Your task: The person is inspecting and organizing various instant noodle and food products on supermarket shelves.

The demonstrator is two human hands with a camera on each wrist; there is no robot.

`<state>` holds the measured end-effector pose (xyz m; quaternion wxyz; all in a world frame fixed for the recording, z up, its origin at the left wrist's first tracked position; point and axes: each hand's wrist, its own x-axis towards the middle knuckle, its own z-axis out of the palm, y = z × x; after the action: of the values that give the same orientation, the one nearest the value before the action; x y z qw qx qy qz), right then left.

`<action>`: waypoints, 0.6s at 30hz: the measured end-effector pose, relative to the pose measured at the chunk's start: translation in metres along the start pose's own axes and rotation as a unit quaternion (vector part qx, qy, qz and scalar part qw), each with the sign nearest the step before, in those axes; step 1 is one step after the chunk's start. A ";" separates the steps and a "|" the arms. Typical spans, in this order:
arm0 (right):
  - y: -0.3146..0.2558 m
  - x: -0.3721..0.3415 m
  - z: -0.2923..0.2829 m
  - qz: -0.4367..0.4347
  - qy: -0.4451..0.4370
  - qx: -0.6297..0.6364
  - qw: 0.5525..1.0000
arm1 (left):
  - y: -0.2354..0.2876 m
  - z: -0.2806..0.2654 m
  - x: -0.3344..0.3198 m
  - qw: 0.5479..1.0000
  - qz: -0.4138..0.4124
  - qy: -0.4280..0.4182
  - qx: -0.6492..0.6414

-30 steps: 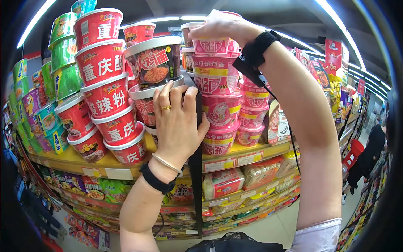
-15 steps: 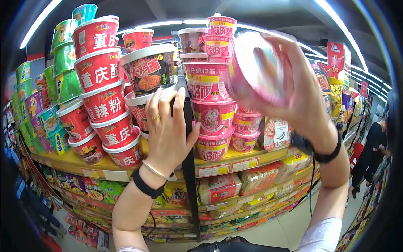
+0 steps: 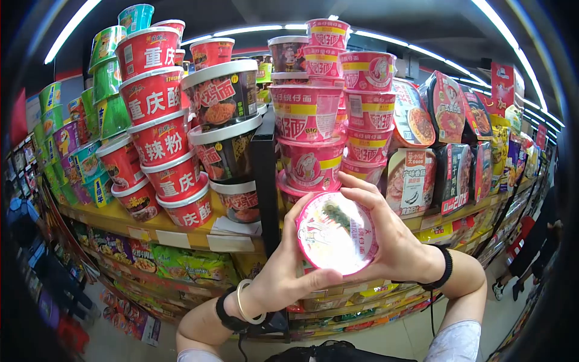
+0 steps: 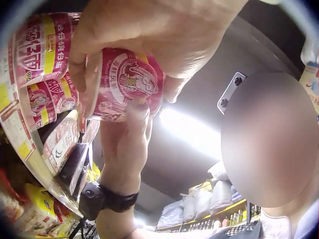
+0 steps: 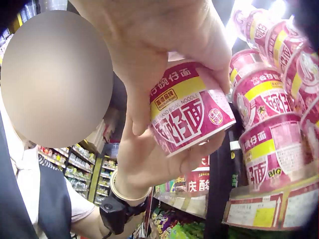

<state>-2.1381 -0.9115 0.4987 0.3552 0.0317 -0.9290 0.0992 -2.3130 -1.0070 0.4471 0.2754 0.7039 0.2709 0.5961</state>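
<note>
A pink noodle bowl (image 3: 336, 234) with a shiny lid is held between both hands in the head view, lid toward the camera. My left hand (image 3: 289, 274) curls round its left side, thumb along the lower edge. My right hand (image 3: 395, 241) grips the right side, fingers over the top edge. The right wrist view shows the printed side of the same bowl (image 5: 192, 107) between the hands. In the left wrist view its side (image 4: 127, 84) carries a cartoon figure.
Stacked pink bowls (image 3: 310, 111) stand on the shelf just behind the hands. Left of a black post (image 3: 265, 181) are red bowls (image 3: 160, 145) and black ones. Packaged trays (image 3: 412, 178) stand to the right, bagged noodles (image 3: 187, 262) lie below. A person in dark clothes (image 3: 540, 253) is far right.
My right hand has brought a pink bowl down from the upper stack to the front. My left hand has left the black bowls by the post and now holds this bowl too.
</note>
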 end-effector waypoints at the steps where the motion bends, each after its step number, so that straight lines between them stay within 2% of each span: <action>1: 0.005 -0.002 0.005 -0.012 0.017 -0.004 1.000 | 0.001 0.001 -0.001 0.999 -0.024 0.021 -0.034; 2: 0.010 -0.004 0.010 -0.023 0.035 -0.009 0.999 | 0.002 0.002 -0.002 0.996 -0.047 0.040 -0.069; 6: 0.021 -0.013 0.029 -0.001 0.089 0.072 0.993 | -0.005 -0.001 -0.002 0.994 -0.020 0.075 -0.080; 8: 0.026 -0.013 0.033 -0.012 0.085 0.090 0.992 | -0.012 0.000 -0.001 0.991 -0.024 0.085 -0.099; 10: 0.032 -0.017 0.037 -0.001 0.075 0.088 0.993 | -0.017 -0.001 -0.002 0.995 -0.001 0.082 -0.054; 12: 0.031 -0.026 0.035 0.044 0.069 0.062 0.995 | -0.020 -0.002 -0.001 0.995 -0.019 0.081 -0.054; 14: 0.035 -0.027 0.031 0.067 0.076 0.121 0.987 | -0.020 -0.005 0.001 0.998 -0.035 0.041 0.018; 16: 0.032 -0.020 0.024 0.070 0.108 0.265 0.956 | -0.014 -0.009 0.006 0.996 -0.085 0.039 0.007; 18: 0.027 -0.014 0.008 0.058 0.111 0.239 0.963 | -0.001 -0.007 0.015 0.996 -0.073 0.038 -0.034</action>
<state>-2.1364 -0.8872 0.4796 0.4319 0.0504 -0.8331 0.3420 -2.3180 -0.9951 0.4573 0.3313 0.6491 0.3115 0.6098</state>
